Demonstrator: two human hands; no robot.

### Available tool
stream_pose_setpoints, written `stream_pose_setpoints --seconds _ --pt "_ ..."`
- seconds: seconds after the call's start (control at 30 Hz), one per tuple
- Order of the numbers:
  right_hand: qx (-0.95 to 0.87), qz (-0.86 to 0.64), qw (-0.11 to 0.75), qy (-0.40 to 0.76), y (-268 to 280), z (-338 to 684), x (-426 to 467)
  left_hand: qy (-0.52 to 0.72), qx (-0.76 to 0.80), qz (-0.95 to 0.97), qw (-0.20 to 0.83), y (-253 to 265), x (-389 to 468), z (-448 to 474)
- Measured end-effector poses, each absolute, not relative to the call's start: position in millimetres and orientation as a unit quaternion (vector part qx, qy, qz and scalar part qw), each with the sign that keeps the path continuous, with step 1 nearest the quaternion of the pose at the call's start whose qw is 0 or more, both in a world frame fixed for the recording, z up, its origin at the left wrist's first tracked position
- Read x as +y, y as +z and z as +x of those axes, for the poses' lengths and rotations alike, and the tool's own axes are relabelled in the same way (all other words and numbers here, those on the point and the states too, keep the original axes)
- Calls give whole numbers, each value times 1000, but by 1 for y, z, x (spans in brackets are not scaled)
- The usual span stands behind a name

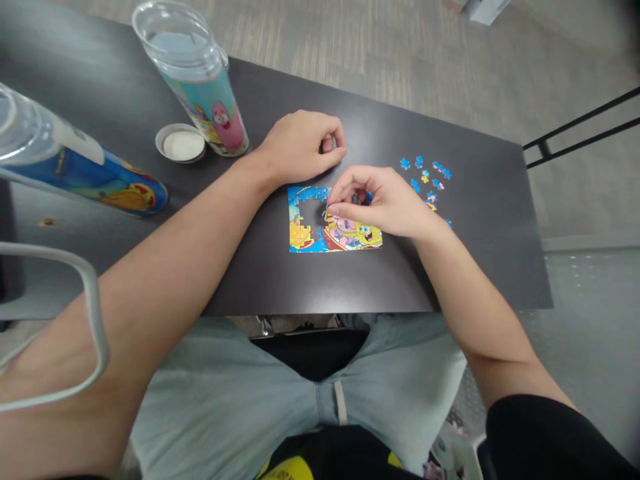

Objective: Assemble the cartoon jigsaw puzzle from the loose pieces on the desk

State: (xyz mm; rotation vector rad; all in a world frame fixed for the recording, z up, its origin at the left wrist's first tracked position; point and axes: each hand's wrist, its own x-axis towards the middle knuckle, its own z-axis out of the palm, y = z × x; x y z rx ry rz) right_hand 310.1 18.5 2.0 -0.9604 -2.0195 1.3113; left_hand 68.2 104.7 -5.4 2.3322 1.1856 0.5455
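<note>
A partly assembled jigsaw puzzle [367, 235] lies flat on the dark table, with bright cartoon figures and an open gap left of its middle. My right hand [383, 200] is over the puzzle's upper right, thumb and forefinger pinched on a small puzzle piece [327, 212] at the gap's right edge. Most of that piece is hidden by the fingertips. Just above the puzzle, my left hand [305, 147] rests on the table, fingers curled in and nothing visible in them.
Several loose puzzle pieces [425, 177] are scattered right of my right hand. On the left stand two clear-topped printed canisters, one with a pink figure [227, 123] and one blue [125, 183]. A small round lid [183, 143] lies between them. A pale cable [95, 313] loops at lower left.
</note>
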Motion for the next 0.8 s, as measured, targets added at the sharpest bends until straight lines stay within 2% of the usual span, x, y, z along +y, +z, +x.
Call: stream_pose_setpoints --seconds 0.33,0.57,0.8 --pt "-778 -375 204 462 -1 306 14 236 411 850 230 -14 112 71" --pt "-840 -318 251 362 -13 309 21 235 411 852 222 -14 111 71" --pt "-848 -312 254 345 -15 310 24 229 407 856 219 -14 111 71"
